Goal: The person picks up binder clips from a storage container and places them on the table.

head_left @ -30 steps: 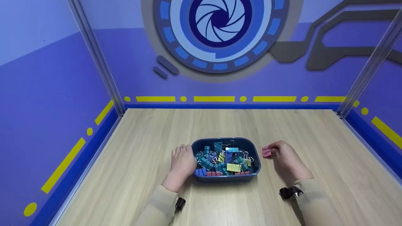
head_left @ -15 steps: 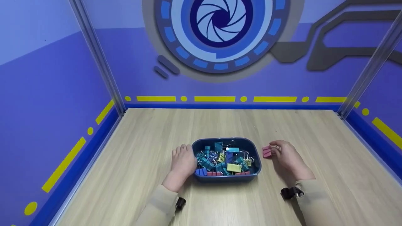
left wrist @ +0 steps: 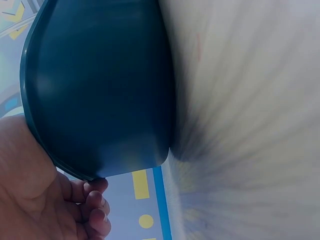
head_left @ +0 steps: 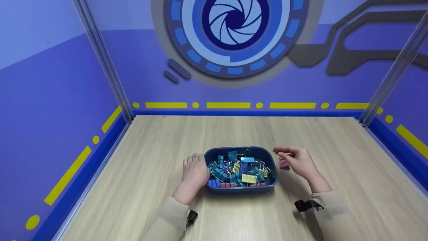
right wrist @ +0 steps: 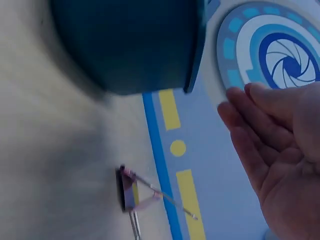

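A dark blue box (head_left: 239,190) stands on the table with several loose binder clips in it, teal, blue, yellow and red. My left hand (head_left: 195,171) rests against its left rim, fingers loosely bent; the thumb is hidden behind the rim in the left wrist view. To the right of the box a pink binder clip (head_left: 284,163) sits on the table, partly covered by my right hand (head_left: 301,163) in the head view. In the right wrist view the clip (right wrist: 129,189) is apart from that hand (right wrist: 280,150), whose fingers are extended and hold nothing.
The wooden table (head_left: 160,140) reaches back to a blue patterned wall (head_left: 240,93). Side walls with metal posts (head_left: 103,63) enclose it left and right. A wrist camera (head_left: 302,205) is strapped to my right arm.
My right hand has let go of the pink binder clip, leaving it on the table, and its fingers have moved left toward the box. The left hand and box stay in place.
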`<state>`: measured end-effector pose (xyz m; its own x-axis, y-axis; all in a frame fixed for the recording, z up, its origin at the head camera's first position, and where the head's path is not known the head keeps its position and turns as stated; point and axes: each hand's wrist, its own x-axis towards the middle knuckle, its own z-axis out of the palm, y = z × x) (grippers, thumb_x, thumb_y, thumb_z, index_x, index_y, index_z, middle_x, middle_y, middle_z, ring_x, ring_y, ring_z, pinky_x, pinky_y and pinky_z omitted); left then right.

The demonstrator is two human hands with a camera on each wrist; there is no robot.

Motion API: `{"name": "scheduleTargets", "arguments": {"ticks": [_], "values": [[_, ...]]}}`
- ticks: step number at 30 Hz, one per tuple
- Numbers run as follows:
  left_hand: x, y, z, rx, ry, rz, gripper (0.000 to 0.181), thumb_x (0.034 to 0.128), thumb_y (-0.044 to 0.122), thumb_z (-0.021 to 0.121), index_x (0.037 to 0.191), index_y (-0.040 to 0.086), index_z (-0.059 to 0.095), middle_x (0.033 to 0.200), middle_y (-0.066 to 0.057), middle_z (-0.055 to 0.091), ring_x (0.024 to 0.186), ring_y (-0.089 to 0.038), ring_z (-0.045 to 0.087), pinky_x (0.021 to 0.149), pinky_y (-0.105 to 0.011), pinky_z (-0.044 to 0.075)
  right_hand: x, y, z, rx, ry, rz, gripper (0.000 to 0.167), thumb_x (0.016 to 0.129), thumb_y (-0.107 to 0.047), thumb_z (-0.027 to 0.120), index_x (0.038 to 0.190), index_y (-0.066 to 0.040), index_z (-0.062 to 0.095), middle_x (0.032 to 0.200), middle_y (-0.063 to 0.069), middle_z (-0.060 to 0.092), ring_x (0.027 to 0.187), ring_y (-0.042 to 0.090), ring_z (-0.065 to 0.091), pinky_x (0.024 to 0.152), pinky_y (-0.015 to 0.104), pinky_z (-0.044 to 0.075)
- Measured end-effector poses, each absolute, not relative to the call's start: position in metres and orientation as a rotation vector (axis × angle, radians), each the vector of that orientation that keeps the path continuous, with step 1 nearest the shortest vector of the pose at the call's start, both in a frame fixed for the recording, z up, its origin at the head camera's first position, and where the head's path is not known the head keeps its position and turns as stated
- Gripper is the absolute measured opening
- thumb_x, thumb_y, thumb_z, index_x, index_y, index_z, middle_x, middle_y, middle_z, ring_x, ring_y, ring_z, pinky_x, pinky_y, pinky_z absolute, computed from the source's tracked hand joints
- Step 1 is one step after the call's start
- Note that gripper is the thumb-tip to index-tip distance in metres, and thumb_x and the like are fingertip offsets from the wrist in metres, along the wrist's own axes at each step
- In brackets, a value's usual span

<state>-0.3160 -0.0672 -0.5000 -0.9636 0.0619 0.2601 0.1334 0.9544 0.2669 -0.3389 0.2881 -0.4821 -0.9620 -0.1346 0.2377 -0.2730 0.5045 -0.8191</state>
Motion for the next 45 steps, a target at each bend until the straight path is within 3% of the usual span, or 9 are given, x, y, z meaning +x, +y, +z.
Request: {"name": "scheduleTargets", "arguments": {"ticks": [3,7,9,12,14,19,33,45], "values": [[-0.316,-0.067,-0.501,-0.142,-2.855,-0.423,0.028,0.0941,0.016,0.063,0.113,-0.004,0.061,0.106,-0.019,0.063,0.101,-0.035,0.056,0.088,-0.046,0.040,-0.336,0.280,-0.479,0.393,-2.605,1.622,0.025,0.098,-0.009,0.065,0.120,0.001,0.072,0.117,0.025,0.073,0.068,0.003,0.062,0.060,0.022,0.054],[-0.317,-0.068,-0.500,-0.138,-2.852,-0.437,0.028,0.0938,0.016,0.062,0.113,-0.004,0.061,0.105,-0.018,0.062,0.100,-0.035,0.055,0.088,-0.046,0.040,-0.335,0.270,-0.480,0.523,-2.636,1.607,0.025,0.097,-0.007,0.066,0.120,-0.001,0.073,0.121,0.019,0.074,0.091,-0.001,0.068,0.077,0.017,0.054],[-0.317,-0.068,-0.500,-0.142,-2.846,-0.439,0.027,0.0936,0.015,0.062,0.112,-0.004,0.061,0.104,-0.018,0.062,0.099,-0.035,0.055,0.087,-0.046,0.040,-0.334,0.266,-0.481,0.574,-2.669,1.585,0.025,0.097,-0.006,0.066,0.121,-0.002,0.073,0.123,0.018,0.073,0.107,0.007,0.070,0.086,0.017,0.054],[-0.317,-0.068,-0.501,-0.150,-2.831,-0.433,0.027,0.0931,0.016,0.063,0.111,-0.004,0.061,0.103,-0.018,0.062,0.098,-0.035,0.055,0.086,-0.045,0.040,-0.332,0.259,-0.483,0.636,-2.733,1.511,0.027,0.096,-0.003,0.065,0.123,-0.003,0.073,0.124,0.017,0.073,0.114,0.025,0.070,0.091,0.024,0.056],[-0.317,-0.068,-0.501,-0.156,-2.822,-0.429,0.025,0.0927,0.015,0.063,0.109,-0.004,0.061,0.103,-0.018,0.062,0.097,-0.035,0.056,0.085,-0.045,0.040,-0.330,0.255,-0.485,0.692,-2.777,1.363,0.029,0.094,-0.001,0.068,0.122,-0.003,0.073,0.122,0.016,0.074,0.114,0.034,0.069,0.092,0.034,0.058],[-0.317,-0.068,-0.501,-0.155,-2.816,-0.424,0.022,0.0919,0.012,0.059,0.107,-0.004,0.061,0.102,-0.019,0.063,0.098,-0.036,0.057,0.085,-0.046,0.041,-0.324,0.244,-0.489,0.796,-2.781,0.936,0.033,0.085,0.003,0.075,0.117,-0.001,0.075,0.115,0.014,0.076,0.112,0.036,0.070,0.097,0.053,0.053],[-0.318,-0.068,-0.503,-0.151,-2.837,-0.430,0.026,0.0924,0.015,0.062,0.111,-0.004,0.061,0.105,-0.019,0.063,0.101,-0.037,0.057,0.090,-0.047,0.041,-0.317,0.230,-0.492,0.909,-2.694,0.553,0.022,0.079,0.010,0.077,0.097,-0.002,0.078,0.094,0.009,0.075,0.090,0.027,0.072,0.079,0.040,0.059],[-0.318,-0.067,-0.502,-0.143,-2.840,-0.431,0.026,0.0939,0.015,0.061,0.112,-0.004,0.061,0.105,-0.019,0.063,0.100,-0.036,0.058,0.089,-0.047,0.042,-0.320,0.235,-0.492,0.866,-2.668,0.630,0.019,0.082,0.008,0.076,0.098,-0.003,0.079,0.095,0.009,0.077,0.089,0.025,0.075,0.080,0.039,0.060]]}}
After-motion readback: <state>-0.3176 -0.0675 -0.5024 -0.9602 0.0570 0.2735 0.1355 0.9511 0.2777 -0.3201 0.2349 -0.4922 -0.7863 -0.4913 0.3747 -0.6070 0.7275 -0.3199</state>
